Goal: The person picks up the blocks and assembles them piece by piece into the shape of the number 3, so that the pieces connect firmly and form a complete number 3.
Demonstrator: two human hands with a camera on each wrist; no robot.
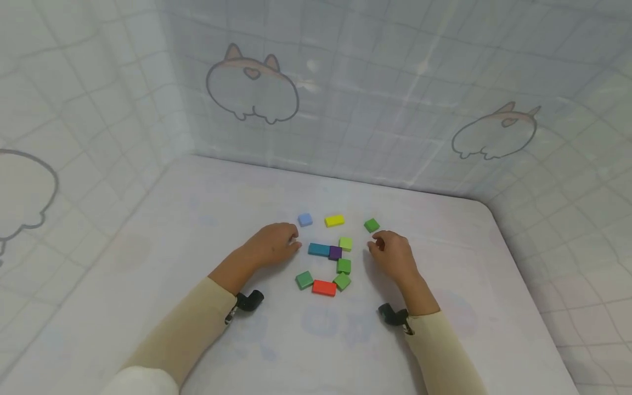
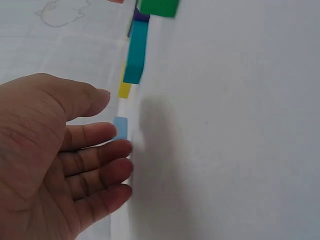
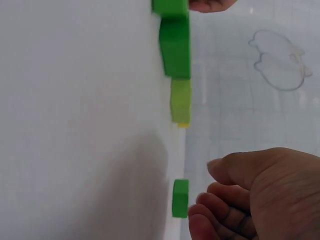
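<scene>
My left hand (image 1: 275,244) hovers left of the loose blocks with its fingers loosely bent and nothing in its grasp. Nearest to it are a light blue block (image 1: 305,220) and a long teal-blue block (image 1: 318,249), which touches a purple block (image 1: 335,253). On the other side, my right hand (image 1: 394,255) also holds nothing, its fingers relaxed and curved. Just beyond its fingertips lies a green block (image 1: 372,225). A lime block (image 1: 345,243) sits at the purple block's upper right, with another green block (image 1: 344,266) below.
Toward the front, a red block (image 1: 324,288) lies between a dark green block (image 1: 304,280) and a lighter green block (image 1: 342,282). A yellow block (image 1: 334,220) is at the back. White tiled-pattern walls (image 1: 345,126) with animal drawings enclose the white surface (image 1: 306,351).
</scene>
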